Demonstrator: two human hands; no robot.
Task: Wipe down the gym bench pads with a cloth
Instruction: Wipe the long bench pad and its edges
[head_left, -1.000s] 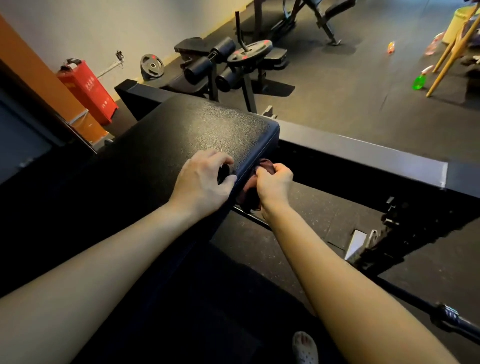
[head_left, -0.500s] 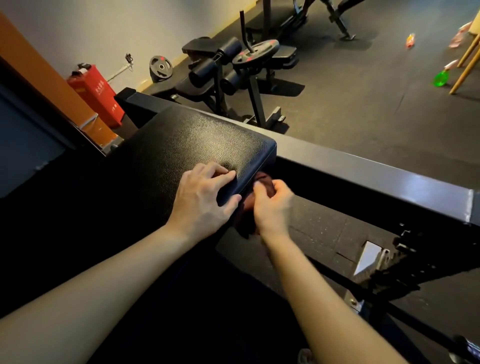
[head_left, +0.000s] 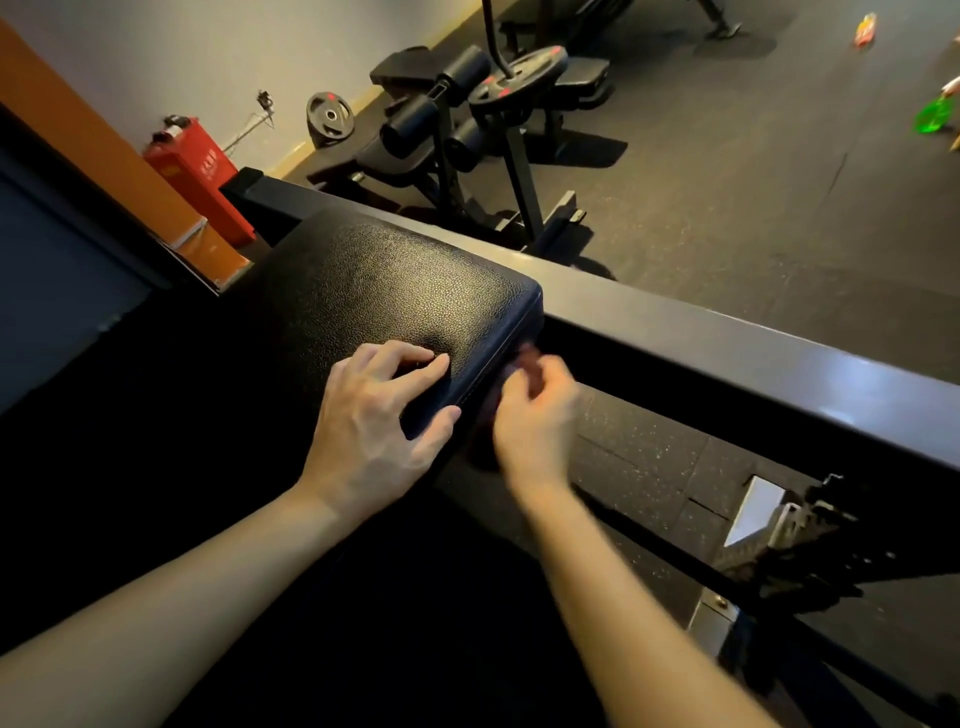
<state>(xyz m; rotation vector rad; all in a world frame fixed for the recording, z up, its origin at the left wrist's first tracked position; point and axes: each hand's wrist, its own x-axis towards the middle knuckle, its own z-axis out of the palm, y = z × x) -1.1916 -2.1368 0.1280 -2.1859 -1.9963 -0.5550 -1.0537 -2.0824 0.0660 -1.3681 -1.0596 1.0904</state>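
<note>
A black textured bench pad (head_left: 395, 280) fills the middle of the view. My left hand (head_left: 379, 415) lies flat on top of it near its right edge, fingers spread and the thumb over the edge. My right hand (head_left: 535, 415) is pressed against the pad's right side face, closed on a dark reddish cloth (head_left: 525, 359). Only a small bit of the cloth shows above the fingers; the hand is motion-blurred.
A black steel frame beam (head_left: 727, 353) runs diagonally just beyond the pad. Behind it stand a weight machine with roller pads (head_left: 467, 124) and a plate (head_left: 330, 115). A red box (head_left: 195, 166) leans at the wall. A barbell and bracket (head_left: 779, 525) lie low on the right.
The camera has dipped and shifted, so the pad sits lower in view. My right hand has stayed on the pad's side face, rubbing the cloth along it. My left hand has flattened onto the top.
</note>
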